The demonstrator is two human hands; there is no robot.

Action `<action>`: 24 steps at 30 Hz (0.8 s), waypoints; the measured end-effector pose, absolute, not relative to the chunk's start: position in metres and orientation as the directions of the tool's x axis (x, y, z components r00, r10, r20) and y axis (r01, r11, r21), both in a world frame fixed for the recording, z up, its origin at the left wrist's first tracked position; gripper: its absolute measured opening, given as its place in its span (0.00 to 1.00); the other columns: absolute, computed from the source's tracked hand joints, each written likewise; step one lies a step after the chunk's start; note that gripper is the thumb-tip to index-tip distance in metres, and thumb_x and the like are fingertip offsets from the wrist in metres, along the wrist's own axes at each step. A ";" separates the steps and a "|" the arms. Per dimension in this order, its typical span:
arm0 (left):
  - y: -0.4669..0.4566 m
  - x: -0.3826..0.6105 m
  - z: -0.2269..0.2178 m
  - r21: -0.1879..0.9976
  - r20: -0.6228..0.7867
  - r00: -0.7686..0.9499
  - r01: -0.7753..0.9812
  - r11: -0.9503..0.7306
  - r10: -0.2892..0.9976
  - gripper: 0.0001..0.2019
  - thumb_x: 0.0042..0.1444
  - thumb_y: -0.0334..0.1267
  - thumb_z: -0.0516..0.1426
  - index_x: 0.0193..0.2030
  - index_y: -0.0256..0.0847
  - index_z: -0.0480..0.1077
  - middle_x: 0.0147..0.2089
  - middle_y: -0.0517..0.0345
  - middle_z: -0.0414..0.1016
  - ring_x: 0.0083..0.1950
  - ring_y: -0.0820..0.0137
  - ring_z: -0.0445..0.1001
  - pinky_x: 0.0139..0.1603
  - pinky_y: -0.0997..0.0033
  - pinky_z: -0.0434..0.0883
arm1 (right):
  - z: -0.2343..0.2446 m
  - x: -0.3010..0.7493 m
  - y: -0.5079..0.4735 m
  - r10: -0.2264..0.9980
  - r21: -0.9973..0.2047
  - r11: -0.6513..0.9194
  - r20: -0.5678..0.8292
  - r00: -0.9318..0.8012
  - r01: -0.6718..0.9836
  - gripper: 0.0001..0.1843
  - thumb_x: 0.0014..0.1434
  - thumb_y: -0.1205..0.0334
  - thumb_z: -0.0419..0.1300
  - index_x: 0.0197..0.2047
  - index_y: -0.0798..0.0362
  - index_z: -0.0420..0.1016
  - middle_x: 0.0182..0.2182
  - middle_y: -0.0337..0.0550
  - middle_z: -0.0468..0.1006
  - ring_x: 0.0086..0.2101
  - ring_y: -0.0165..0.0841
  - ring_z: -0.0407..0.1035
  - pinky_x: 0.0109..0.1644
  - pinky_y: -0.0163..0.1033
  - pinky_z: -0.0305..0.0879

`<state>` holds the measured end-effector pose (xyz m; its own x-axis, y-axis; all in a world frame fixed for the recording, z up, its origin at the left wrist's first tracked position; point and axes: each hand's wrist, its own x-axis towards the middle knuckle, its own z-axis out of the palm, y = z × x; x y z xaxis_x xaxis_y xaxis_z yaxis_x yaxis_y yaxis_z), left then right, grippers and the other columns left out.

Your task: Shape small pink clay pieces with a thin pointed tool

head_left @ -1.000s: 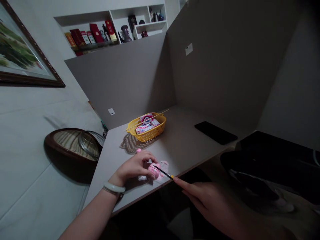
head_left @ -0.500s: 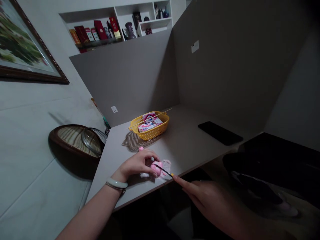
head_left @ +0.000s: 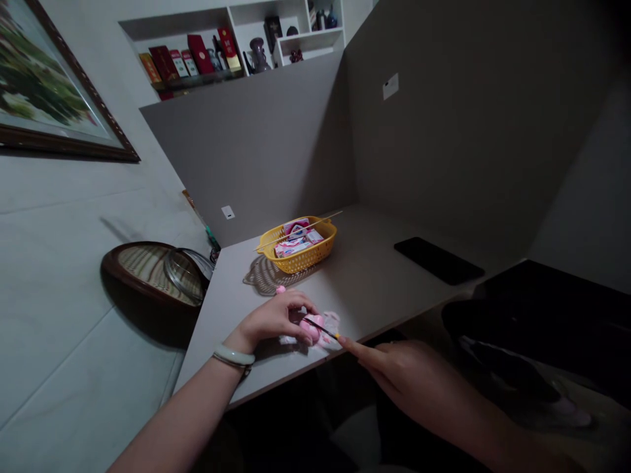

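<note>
Near the front edge of the table, my left hand [head_left: 279, 318] curls its thumb and fingers around a soft-looking pink lump [head_left: 312, 332], holding it down. My right hand [head_left: 401, 371] grips a slim dark tool with a yellow band [head_left: 326, 330], its forefinger stretched along it. The tool's thin dark end lies across the top of the lump; its exact kind is too small to tell. Beneath and to the right of the lump is a crumpled clear plastic sheet [head_left: 332, 320] with pink bits on it. A small pink piece [head_left: 280, 290] sits just beyond my left hand.
Farther back stands a yellow basket [head_left: 300, 264] holding pink and white boxes, with a thin stick [head_left: 323, 221] across its rim. A flat black object [head_left: 438, 260] lies to the right. Grey panels [head_left: 266, 151] enclose the table [head_left: 365, 263]; a round woven tray [head_left: 148, 276] leans at left.
The view has shifted slightly. My right hand has moved a little left and away from me, bringing the tool farther across the pink lump. My left hand keeps its hold.
</note>
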<state>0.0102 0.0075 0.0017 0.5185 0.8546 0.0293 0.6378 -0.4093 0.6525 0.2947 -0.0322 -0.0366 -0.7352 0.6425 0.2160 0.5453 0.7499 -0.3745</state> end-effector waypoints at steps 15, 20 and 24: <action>0.007 0.011 0.003 0.650 0.009 0.522 0.645 -0.402 0.853 0.23 0.41 0.46 0.73 0.44 0.39 0.79 0.44 0.52 0.77 0.47 0.63 0.71 0.50 0.63 0.66 | -0.048 0.300 -0.024 0.608 -0.376 0.783 0.288 -0.740 0.496 0.28 0.66 0.70 0.51 0.67 0.43 0.68 0.34 0.42 0.84 0.31 0.35 0.78 0.32 0.34 0.64; 0.007 0.012 0.004 0.648 -0.002 0.513 0.655 -0.390 0.859 0.23 0.40 0.46 0.73 0.43 0.40 0.79 0.44 0.54 0.76 0.46 0.64 0.70 0.48 0.65 0.66 | -0.051 0.305 -0.026 0.610 -0.366 0.781 0.276 -0.743 0.505 0.29 0.66 0.69 0.51 0.68 0.42 0.65 0.36 0.42 0.85 0.32 0.35 0.78 0.33 0.35 0.65; 0.006 0.014 0.005 0.643 -0.002 0.504 0.662 -0.385 0.864 0.23 0.40 0.46 0.73 0.44 0.41 0.79 0.43 0.56 0.76 0.46 0.64 0.70 0.48 0.67 0.65 | -0.049 0.302 -0.030 0.613 -0.394 0.777 0.296 -0.732 0.491 0.29 0.67 0.69 0.52 0.68 0.40 0.65 0.36 0.41 0.85 0.31 0.33 0.79 0.31 0.33 0.64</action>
<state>0.0136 0.0056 0.0049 0.5038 0.8638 -0.0017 0.6624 -0.3851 0.6426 0.3016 -0.0302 -0.0490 -0.7323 0.6134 0.2958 0.4913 0.7766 -0.3942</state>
